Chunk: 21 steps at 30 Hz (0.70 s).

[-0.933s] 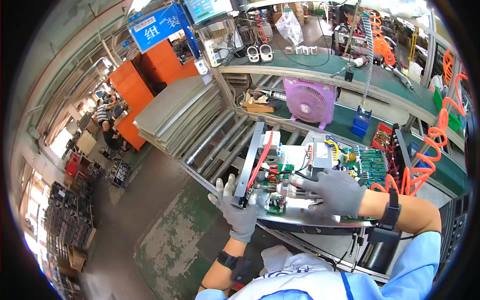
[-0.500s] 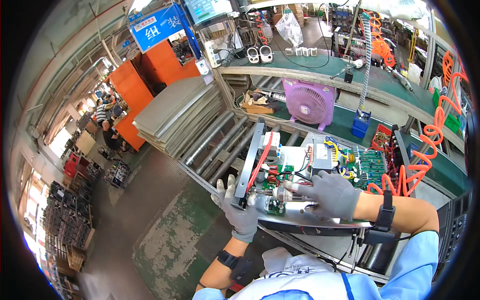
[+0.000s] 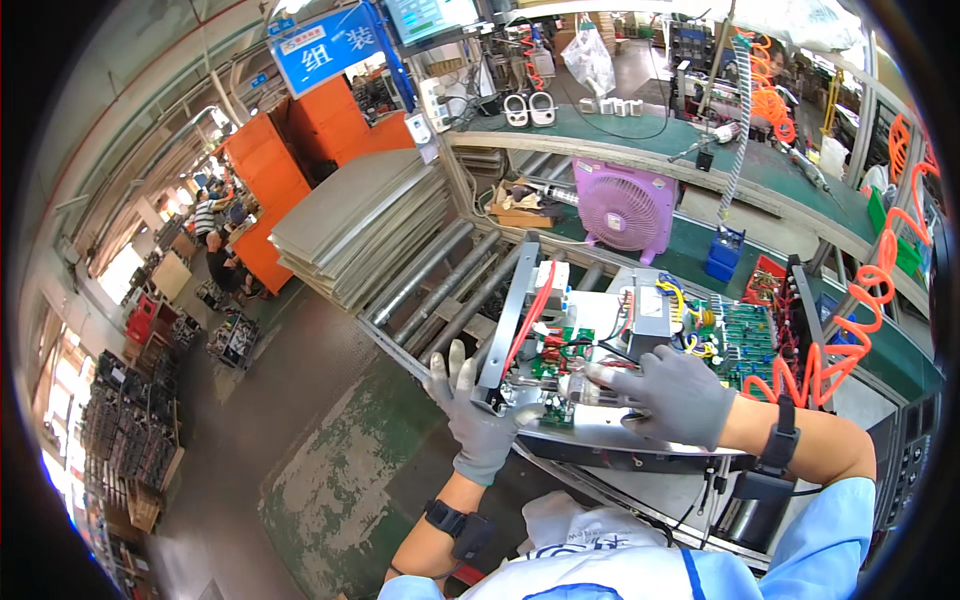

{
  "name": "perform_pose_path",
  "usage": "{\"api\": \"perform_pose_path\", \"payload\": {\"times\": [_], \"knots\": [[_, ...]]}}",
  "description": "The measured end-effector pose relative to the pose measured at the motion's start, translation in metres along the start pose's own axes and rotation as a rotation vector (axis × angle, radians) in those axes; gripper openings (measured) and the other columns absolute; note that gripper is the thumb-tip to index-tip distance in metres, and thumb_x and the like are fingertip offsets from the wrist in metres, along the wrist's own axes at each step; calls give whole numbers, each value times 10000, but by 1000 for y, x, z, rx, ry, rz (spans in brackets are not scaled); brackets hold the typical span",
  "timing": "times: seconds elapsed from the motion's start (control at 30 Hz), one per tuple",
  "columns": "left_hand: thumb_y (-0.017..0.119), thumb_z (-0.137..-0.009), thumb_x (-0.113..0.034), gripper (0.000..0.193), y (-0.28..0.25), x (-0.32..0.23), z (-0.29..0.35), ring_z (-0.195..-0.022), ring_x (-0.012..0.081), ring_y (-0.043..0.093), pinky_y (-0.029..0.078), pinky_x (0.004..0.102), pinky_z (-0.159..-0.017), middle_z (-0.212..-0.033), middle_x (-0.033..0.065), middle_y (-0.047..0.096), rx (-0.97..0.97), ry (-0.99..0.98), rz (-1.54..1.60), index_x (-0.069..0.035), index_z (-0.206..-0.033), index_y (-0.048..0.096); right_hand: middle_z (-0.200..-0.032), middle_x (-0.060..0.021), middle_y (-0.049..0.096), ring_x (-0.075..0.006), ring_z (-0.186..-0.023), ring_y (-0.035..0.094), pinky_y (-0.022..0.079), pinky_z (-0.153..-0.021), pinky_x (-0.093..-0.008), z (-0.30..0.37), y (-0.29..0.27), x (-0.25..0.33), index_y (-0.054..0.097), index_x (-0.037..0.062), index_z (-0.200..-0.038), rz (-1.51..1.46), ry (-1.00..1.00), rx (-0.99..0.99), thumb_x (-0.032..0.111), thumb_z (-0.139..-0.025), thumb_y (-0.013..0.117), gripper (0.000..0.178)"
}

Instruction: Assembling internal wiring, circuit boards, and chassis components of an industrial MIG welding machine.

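My right hand [image 3: 682,400], in a grey glove with pale fingertips, is closed round a silver power screwdriver [image 3: 582,388]. The tool lies level, its tip pointing left toward the inner side of a grey metal side panel [image 3: 512,315]. My left hand [image 3: 475,425], gloved alike, straddles the panel's near end; its fingers are spread on the outer side and its thumb reaches past the inner side. Panel and tool belong to an open metal chassis [image 3: 590,437] with red wires [image 3: 532,315], a green circuit board [image 3: 740,335] and a grey boxed component [image 3: 645,318]. The tool's contact point is too small to make out.
An orange coiled hose [image 3: 860,310] hangs on the right beside my forearm. Rollers [image 3: 430,272] run under the chassis, with stacked flat sheets [image 3: 350,225] at left. Behind stand a purple fan [image 3: 622,210], a blue bin [image 3: 724,252] and a red bin [image 3: 765,278].
My left thumb has stretched out to the right past the panel's end. The right hand keeps its hold on the screwdriver, and the whole view has shifted slightly.
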State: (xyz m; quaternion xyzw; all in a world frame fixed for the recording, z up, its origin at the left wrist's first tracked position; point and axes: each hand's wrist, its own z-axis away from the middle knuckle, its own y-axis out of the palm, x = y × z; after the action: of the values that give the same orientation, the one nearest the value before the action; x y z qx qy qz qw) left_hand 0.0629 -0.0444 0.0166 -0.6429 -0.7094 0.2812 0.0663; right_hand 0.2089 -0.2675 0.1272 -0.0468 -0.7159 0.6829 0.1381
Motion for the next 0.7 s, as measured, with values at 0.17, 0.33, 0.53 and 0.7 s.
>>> {"api": "perform_pose_path", "payload": {"times": [0.17, 0.33, 0.53, 0.7], "knots": [[592, -598, -797, 1061, 6, 7, 3, -1345, 408, 229, 177, 582, -1078, -1398, 239, 375, -45, 21, 84, -79, -1335, 336, -796, -149, 559, -309, -762, 574, 468, -604, -409, 1, 4, 4, 395, 330, -1391, 44, -57, -35, 340, -752, 673, 697], [595, -603, -791, 1084, 6, 2, -1, -1351, 406, 222, 166, 559, -1091, -1414, 236, 355, -40, 58, 163, -79, -1360, 283, -817, -140, 565, -303, -776, 578, 470, -603, -404, -2, 8, 4, 365, 322, -1405, 73, -67, -35, 319, -747, 676, 728], [630, -645, -740, 1105, 8, 3, 2, -1358, 396, 240, 155, 516, -1126, -1447, 245, 281, -14, 76, 290, -21, -1376, 219, -848, -143, 578, -313, -818, 590, 485, -621, -405, 3, 11, 9, 300, 297, -1433, 32, -55, 11, 322, -781, 656, 743], [660, -618, -731, 1118, 9, 7, 0, -1365, 395, 225, 148, 518, -1128, -1459, 250, 246, 20, 93, 327, -33, -1371, 215, -903, -181, 600, -341, -913, 599, 510, -708, -432, 9, 9, 33, 275, 235, -1448, -71, 78, 114, 227, -802, 640, 742]]}}
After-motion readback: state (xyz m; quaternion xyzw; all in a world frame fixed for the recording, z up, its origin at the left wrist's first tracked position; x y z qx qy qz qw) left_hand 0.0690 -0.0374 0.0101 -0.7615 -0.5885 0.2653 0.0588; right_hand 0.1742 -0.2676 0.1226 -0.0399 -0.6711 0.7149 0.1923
